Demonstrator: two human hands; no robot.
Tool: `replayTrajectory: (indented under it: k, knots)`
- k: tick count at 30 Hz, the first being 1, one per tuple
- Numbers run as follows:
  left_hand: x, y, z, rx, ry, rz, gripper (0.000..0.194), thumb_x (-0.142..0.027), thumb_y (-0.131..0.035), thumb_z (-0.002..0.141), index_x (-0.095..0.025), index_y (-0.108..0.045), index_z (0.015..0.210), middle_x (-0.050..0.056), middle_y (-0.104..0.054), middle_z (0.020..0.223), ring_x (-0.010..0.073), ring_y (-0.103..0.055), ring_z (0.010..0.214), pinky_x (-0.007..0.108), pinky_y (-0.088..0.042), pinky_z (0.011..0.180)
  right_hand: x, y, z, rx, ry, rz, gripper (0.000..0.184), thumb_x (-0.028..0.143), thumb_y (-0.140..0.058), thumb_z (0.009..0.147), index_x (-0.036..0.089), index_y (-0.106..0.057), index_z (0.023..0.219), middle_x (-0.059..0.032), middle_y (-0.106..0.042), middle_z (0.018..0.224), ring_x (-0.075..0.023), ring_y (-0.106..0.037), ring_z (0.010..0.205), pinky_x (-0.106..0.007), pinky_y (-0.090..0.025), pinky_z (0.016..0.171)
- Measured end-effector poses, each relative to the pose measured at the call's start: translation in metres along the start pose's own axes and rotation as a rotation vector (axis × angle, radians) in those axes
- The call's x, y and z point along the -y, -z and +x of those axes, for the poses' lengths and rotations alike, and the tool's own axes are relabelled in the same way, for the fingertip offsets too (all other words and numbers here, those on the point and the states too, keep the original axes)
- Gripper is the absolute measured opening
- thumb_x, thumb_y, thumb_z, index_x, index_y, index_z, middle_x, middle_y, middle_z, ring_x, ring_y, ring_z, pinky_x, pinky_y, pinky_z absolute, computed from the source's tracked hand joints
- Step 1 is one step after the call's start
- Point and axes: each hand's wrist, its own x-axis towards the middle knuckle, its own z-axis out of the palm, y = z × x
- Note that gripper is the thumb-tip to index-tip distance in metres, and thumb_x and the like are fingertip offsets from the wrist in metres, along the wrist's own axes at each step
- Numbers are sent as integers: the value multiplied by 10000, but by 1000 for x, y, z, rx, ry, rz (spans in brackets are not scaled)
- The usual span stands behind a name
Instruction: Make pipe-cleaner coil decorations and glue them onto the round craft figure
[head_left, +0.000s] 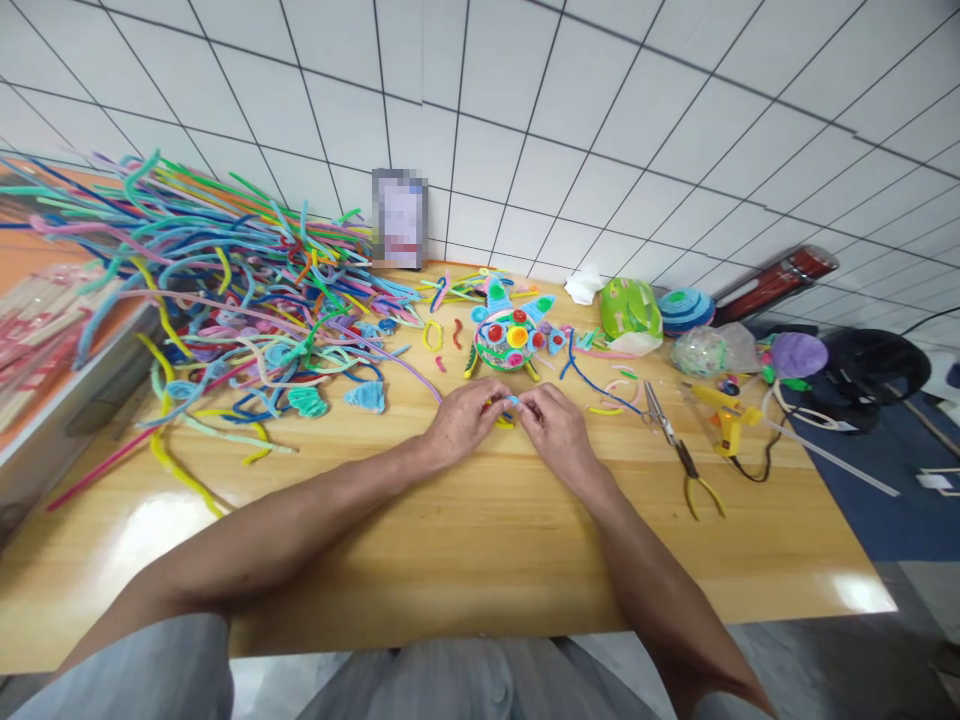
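My left hand [466, 418] and my right hand [556, 426] meet above the table, fingertips pinched together around a small blue piece of pipe cleaner [513, 400]. A bit of yellow pipe cleaner [505, 422] shows just below the fingers; whether it is held too cannot be made out. Right behind the hands stands a round figure [504, 345] of coiled pipe cleaners, with blue-green ears, coloured discs on its front and yellow legs. To the left lie a blue triangular piece [365, 397] and a green coiled piece [308, 401].
A large heap of pipe cleaners [247, 250] fills the table's left. A phone [400, 220] leans on the tiled wall. Toward the right lie scissors [660, 408], yellow-handled pliers [695, 475] and a yellow glue gun [726, 418]; behind them are a green packet [631, 310] and a red cylinder [780, 282].
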Motion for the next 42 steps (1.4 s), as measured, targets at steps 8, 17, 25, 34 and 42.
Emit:
replayTrajectory:
  k: [8, 17, 25, 34, 42]
  knots:
    - [-2, -1, -1, -24, 172, -203, 204, -356, -579, 983, -177, -639, 904, 1, -645, 773, 124, -578, 690, 226, -482, 655, 5, -1, 2, -42, -69, 138, 132, 275, -622, 979, 217, -698, 889, -24, -670, 819, -168, -597, 727, -298, -458, 684]
    - [0, -2, 0, -2, 162, -213, 196, -372, -635, 950, -178, -665, 959, 19, -681, 818, 132, -601, 700, 229, -480, 635, -2, -3, 2, -22, -105, 158, 155, 267, -624, 957, 220, -680, 821, -7, -649, 763, -161, -577, 679, -294, -448, 649]
    - [1, 0, 0, 7, -9, 17, 129, -232, -556, 983, -189, -665, 928, 31, -695, 849, 153, -620, 778, 279, -499, 786, 4, -1, -2, -11, 12, -8, 151, 226, -565, 997, 235, -684, 905, -50, -663, 863, -191, -611, 786, -322, -479, 736]
    - [-1, -1, 1, 58, 368, -459, 285, -460, -612, 935, -175, -621, 925, 12, -640, 804, 132, -586, 682, 212, -488, 548, 0, -3, 4, -51, -188, 290, 136, 301, -641, 950, 221, -688, 851, -7, -670, 785, -160, -599, 694, -293, -459, 641]
    - [-8, 4, 2, 56, 138, -194, 198, -347, -606, 962, -172, -683, 912, 35, -684, 826, 131, -599, 725, 221, -498, 634, 3, 1, 0, -22, -30, 79, 152, 249, -583, 988, 227, -670, 865, -39, -668, 842, -176, -597, 752, -317, -463, 703]
